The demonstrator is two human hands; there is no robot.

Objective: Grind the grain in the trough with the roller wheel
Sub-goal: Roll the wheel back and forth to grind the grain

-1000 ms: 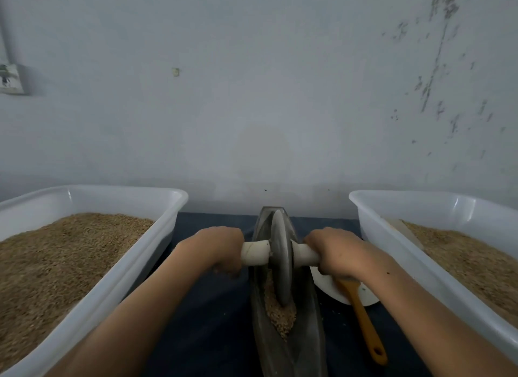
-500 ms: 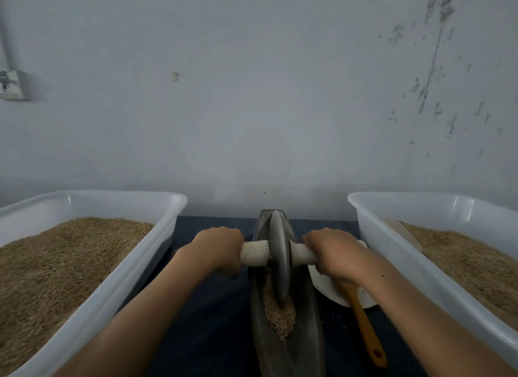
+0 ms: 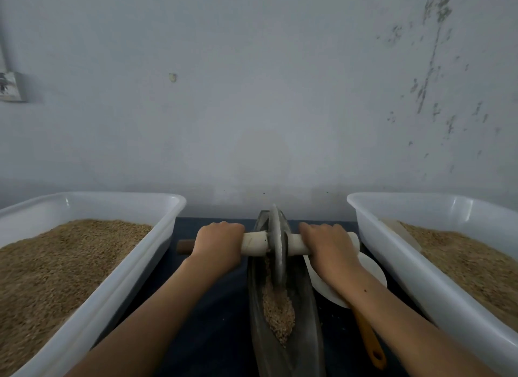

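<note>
Grain (image 3: 277,309) lies in a narrow heap along the floor of the dark metal trough (image 3: 305,334), mostly in its near half, tapering to a point toward the person. Kernels look coarse, many seemingly whole; no fine flour visible from here. Judgement: grinding is under way but far from finished, and the near heap needs many more passes.

Roller wheel (image 3: 277,247), a grey disc, stands upright on edge in the trough, at the far end of the heap, its rim down in the grain. Pale axle handle (image 3: 253,244) runs through its hub, level, crossing the trough. A brown tip of the axle pokes out beyond the left fist.

Left hand (image 3: 218,243) curled tight round the axle left of the disc, knuckles up. Right hand (image 3: 328,246) wrapped round the axle on the right side, same grip. Both arms stretched forward.

Just right of the trough, under the right forearm: a white dish (image 3: 372,275) and an orange handle (image 3: 370,340) of some tool, its working end hidden.

Flanking all this, two white plastic tubs on the dark tabletop: left tub (image 3: 84,323) and right tub (image 3: 420,278), each well filled with brown grain. Whether either holds ground product I cannot tell. Scuffed pale wall (image 3: 252,96) behind.
</note>
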